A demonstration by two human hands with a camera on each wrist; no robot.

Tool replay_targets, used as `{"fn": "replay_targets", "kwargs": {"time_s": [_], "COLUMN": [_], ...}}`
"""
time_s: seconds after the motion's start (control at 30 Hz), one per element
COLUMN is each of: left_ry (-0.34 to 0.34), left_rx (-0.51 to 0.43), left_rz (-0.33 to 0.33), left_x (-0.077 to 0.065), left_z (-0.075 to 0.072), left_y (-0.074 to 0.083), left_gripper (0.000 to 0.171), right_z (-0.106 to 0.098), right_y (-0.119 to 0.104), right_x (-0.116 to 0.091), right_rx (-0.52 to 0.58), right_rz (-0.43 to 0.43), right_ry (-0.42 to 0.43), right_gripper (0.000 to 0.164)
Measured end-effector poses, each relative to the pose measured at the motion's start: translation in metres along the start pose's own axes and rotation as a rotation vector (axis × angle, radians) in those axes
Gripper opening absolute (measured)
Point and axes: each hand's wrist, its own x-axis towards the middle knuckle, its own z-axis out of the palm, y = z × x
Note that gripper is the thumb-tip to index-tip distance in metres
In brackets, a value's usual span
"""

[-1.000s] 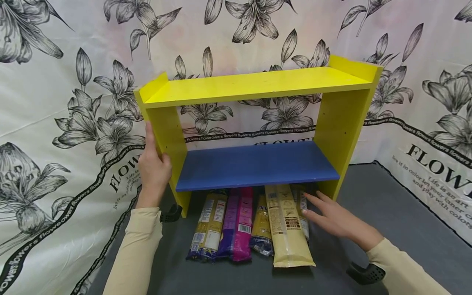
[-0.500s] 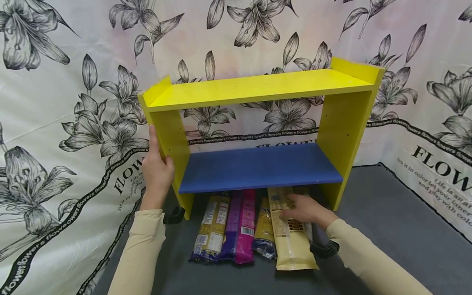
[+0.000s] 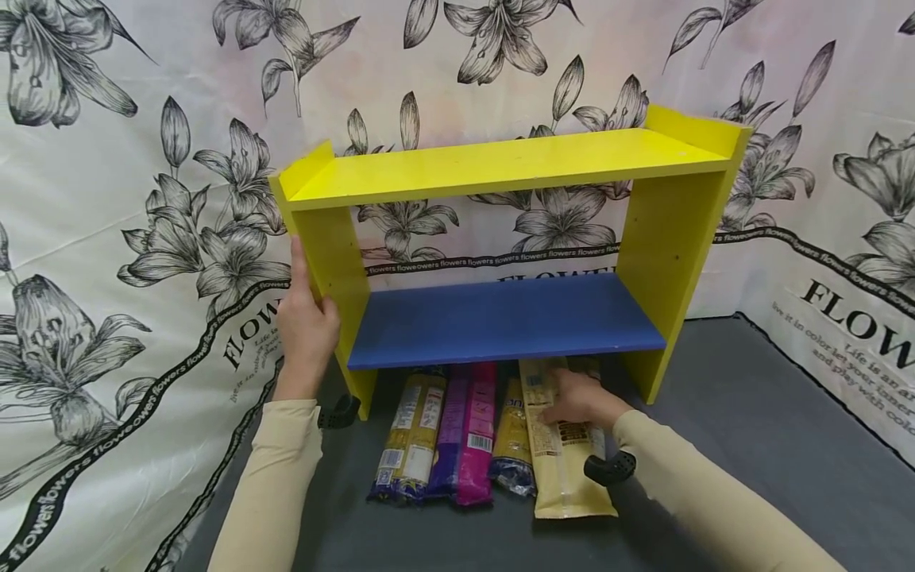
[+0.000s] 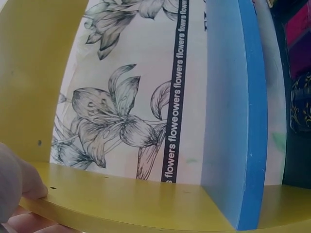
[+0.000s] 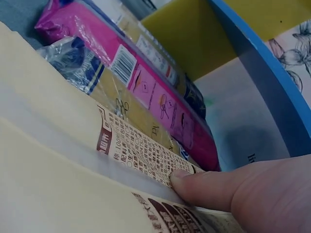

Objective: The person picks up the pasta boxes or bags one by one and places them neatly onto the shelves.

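On the table [image 3: 779, 421], the cream packet [image 3: 561, 459] runs lengthwise beneath the shelf [image 3: 503, 322], right hand [image 3: 577, 397] gripping it, left hand [image 3: 307, 330] clasping the side panel [image 3: 336, 262].

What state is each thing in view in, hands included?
Shelf: upright
Cream packet: gripped, partly under shelf
Purple-pink packet: lying flat
Leftmost gold packet: lying flat
Middle gold packet: lying flat
Rightmost packet: mostly hidden
Left hand: gripping shelf
Right hand: gripping cream packet

The shelf unit [image 3: 507, 318] stands on the counter [image 3: 758, 389], the backdrop [image 3: 608, 40] at twelve o'clock. Packets [image 3: 407, 453] lie underneath, jutting toward six; the nearest packet [image 3: 570, 473] is at five, the right fingers [image 3: 556, 412] on it. At nine, the left fingers [image 3: 299, 266] hold the unit's side panel [image 3: 336, 266].
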Motion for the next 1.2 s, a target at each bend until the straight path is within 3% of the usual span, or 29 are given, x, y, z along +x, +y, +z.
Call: {"fn": "replay_targets", "kwargs": {"time_s": [0.2,0.4,0.57,0.73,0.87,1.03,1.2], "left_ry": [0.024,0.034,0.011,0.020,0.027,0.016,0.012], "left_rx": [-0.001,0.007,0.017,0.014,0.017,0.017,0.015], "left_rz": [0.018,0.008,0.002,0.009,0.011,0.015,0.012], "left_x": [0.001,0.002,0.001,0.000,0.000,0.000,0.000], "left_z": [0.002,0.001,0.002,0.002,0.000,0.000,0.001], "left_y": [0.000,0.000,0.000,-0.002,-0.002,0.000,0.002], "left_gripper": [0.082,0.081,0.081,0.083,0.083,0.082,0.082], "right_z": [0.002,0.005,0.006,0.007,0.010,0.008,-0.015], "right_y": [0.000,-0.004,-0.002,0.004,0.005,-0.010,-0.039], "right_x": [-0.002,-0.011,-0.026,-0.042,-0.058,-0.079,-0.093], "right_rx": [0.097,0.114,0.106,0.284,0.436,0.448,0.396], "right_rz": [0.027,-0.038,-0.105,-0.168,-0.211,-0.268,-0.322], "right_ry": [-0.043,-0.020,-0.058,-0.143,-0.271,-0.404,-0.433], "right_gripper": [0.098,0.092,0.086,0.079,0.080,0.079,0.078]}}
